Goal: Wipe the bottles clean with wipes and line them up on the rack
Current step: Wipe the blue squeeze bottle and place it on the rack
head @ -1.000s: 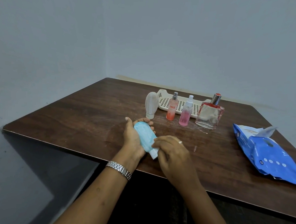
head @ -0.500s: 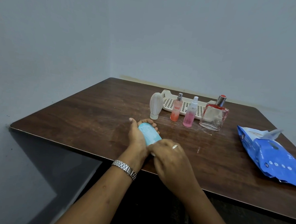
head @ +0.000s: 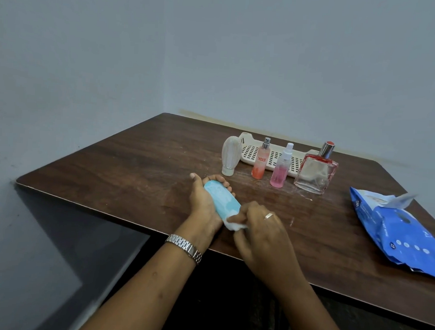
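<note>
My left hand (head: 204, 202) grips a light blue squeeze bottle (head: 221, 199) lying across its palm above the near table edge. My right hand (head: 261, 227) pinches a small white wipe (head: 234, 224) against the bottle's near end. Behind them stand a white squeeze bottle (head: 230, 155), an orange spray bottle (head: 261, 159), a pink spray bottle (head: 281, 168) and a square glass perfume bottle (head: 316, 173). The cream perforated rack (head: 275, 156) lies behind those bottles with nothing on it.
A blue pack of wipes (head: 394, 228) lies at the right with its flap open. The brown wooden table (head: 135, 170) sits in a corner between two grey walls. Its near edge runs under my wrists.
My right hand with the wipe has slid back toward the near end of the blue bottle. The view has shifted a little, and the other bottles stand as before.
</note>
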